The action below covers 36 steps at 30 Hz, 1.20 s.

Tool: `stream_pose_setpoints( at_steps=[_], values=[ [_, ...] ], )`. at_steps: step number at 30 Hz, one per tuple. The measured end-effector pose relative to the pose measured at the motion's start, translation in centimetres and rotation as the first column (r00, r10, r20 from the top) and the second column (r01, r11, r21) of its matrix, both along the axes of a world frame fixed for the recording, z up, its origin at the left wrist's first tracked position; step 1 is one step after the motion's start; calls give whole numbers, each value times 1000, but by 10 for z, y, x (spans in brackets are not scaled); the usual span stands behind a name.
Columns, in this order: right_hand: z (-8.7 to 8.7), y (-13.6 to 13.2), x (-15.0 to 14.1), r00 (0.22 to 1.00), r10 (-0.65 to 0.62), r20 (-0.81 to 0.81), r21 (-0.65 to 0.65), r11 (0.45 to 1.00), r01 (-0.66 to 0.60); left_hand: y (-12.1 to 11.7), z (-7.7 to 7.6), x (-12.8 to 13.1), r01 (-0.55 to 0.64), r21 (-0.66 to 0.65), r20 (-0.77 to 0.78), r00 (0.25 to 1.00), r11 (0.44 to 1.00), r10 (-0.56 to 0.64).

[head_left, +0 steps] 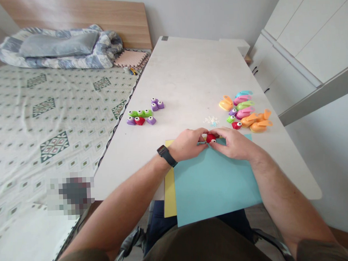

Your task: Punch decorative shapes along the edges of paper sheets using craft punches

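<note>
My right hand (233, 143) is closed around a small red craft punch (211, 138), its white button turned toward me. The punch sits at the far edge of a sheet of light blue paper (215, 182). My left hand (189, 144), with a dark band on its wrist, pinches the paper's far edge right beside the punch; its fingertips are partly hidden. Under the blue sheet lies yellow paper (169, 196), showing along the left side. Both sheets hang over the table's near edge. Just beyond my hands is a small scatter of white and blue paper cutouts (212, 121).
Small purple, green and red punches (140, 117) stand in a group on the left of the white table (194, 75). Larger orange, pink, green and blue punches (248, 113) cluster at the right. A bed (74, 100) adjoins the table's left side; white cabinets (291, 52) stand right.
</note>
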State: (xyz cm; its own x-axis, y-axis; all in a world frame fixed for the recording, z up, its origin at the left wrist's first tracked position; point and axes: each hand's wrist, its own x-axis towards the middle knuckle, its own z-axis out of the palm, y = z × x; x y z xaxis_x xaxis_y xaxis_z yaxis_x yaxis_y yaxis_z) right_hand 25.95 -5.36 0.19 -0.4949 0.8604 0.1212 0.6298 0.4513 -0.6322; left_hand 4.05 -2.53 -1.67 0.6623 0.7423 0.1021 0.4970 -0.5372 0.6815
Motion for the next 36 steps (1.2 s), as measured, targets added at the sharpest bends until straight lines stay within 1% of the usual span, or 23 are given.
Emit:
stream_pose_setpoints(
  at_steps=[5, 10, 18, 23, 27, 36],
  values=[
    [1, 0, 0, 1000, -8, -12, -13, 1000, 8, 0, 2, 0, 1, 1, 2, 1000, 1000, -1],
    [-1, 1, 0, 1000, -20, -12, -20, 1000, 20, 0, 1, -1, 2, 9, 11, 1000, 1000, -2],
    [-2, 2, 2, 1000, -2, 2, -25, 1000, 2, 0, 2, -1, 0, 10, 0, 1000, 1000, 0],
    [-1, 2, 2, 1000, 0, 28, 7, 1000, 0, 0, 2, 0, 1, 7, 0, 1000, 1000, -1],
    [-2, 2, 2, 999, 23, 31, 44, 999, -25, 0, 1, 0, 1, 15, 10, 1000, 1000, -2],
    [-1, 1, 1, 999, 44, 17, 50, 998, -45, 0, -1, 0, 4, 24, 20, 1000, 1000, -4]
  ],
)
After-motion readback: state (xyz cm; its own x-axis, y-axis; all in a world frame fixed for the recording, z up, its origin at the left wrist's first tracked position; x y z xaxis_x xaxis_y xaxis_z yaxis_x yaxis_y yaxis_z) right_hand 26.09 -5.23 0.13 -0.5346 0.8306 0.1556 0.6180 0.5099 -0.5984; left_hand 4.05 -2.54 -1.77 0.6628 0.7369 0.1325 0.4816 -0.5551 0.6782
